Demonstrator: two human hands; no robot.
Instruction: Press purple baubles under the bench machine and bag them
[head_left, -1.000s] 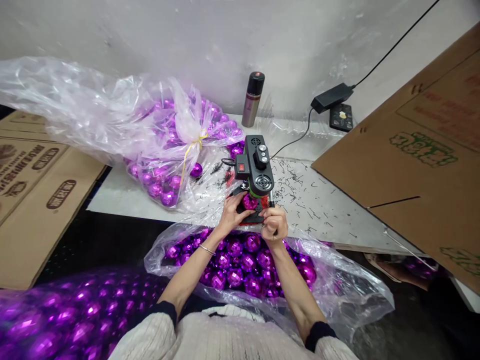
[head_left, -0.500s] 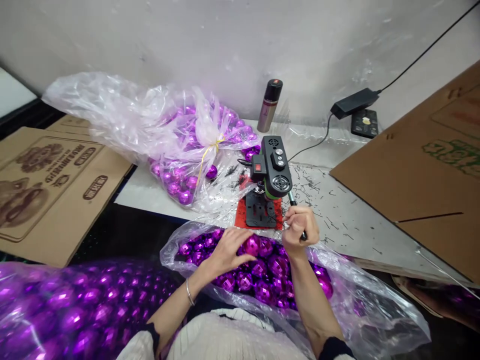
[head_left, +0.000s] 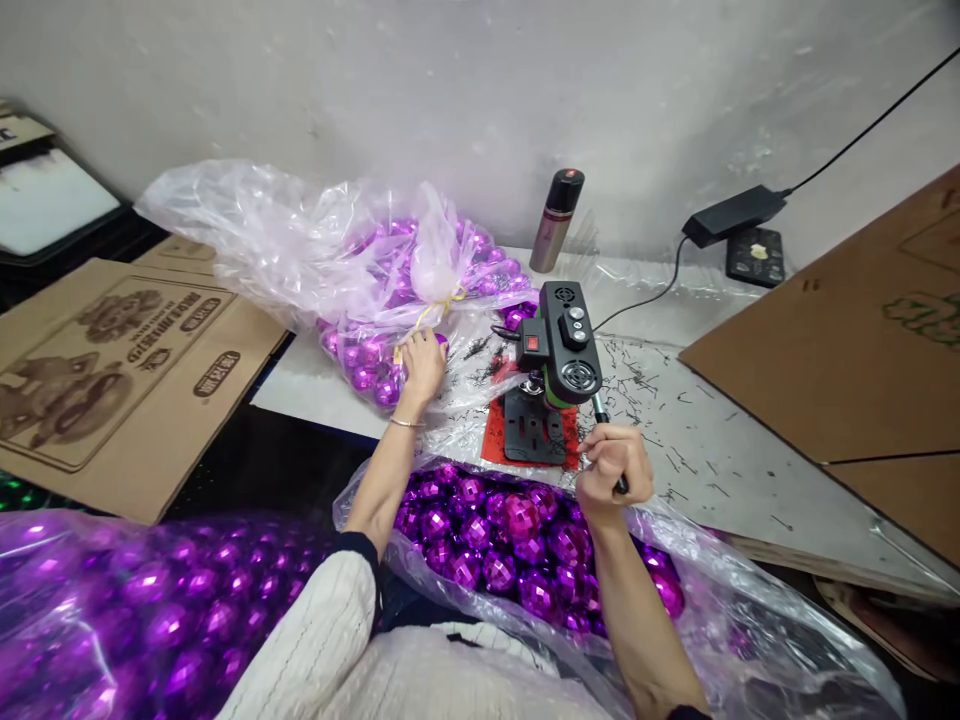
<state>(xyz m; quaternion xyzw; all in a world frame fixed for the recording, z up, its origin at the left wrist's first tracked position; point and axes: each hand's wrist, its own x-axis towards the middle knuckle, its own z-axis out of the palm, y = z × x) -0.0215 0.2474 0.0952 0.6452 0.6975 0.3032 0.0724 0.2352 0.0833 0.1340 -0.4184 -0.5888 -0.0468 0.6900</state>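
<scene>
My right hand [head_left: 616, 466] is wrapped round the black grip of the lever [head_left: 622, 484] on a small black machine [head_left: 570, 342]. That machine has a red switch, fan grilles and a slotted base plate [head_left: 529, 430], which stands on a red sheet. Further left, my left hand [head_left: 422, 362] curls its fingers over a shiny purple ball [head_left: 441, 342] beside a tied clear bag [head_left: 431, 275] of similar balls. The fingertips are partly hidden. Directly below the machine, an open clear bag holds many faceted purple balls [head_left: 499, 570].
A spray can [head_left: 556, 222] stands behind the machine, and a black power adapter [head_left: 735, 215] lies near the wall. Small dark bits litter the white table [head_left: 660, 400]. Cardboard sheets [head_left: 150, 370] lie left; a cardboard box [head_left: 847, 370] rises right. Another bag of purple balls [head_left: 165, 610] sits front left.
My left hand has moved from above the open bag, forward and left, to the loose ball beside the tied bag. My right hand stays on the lever. The view has shifted slightly.
</scene>
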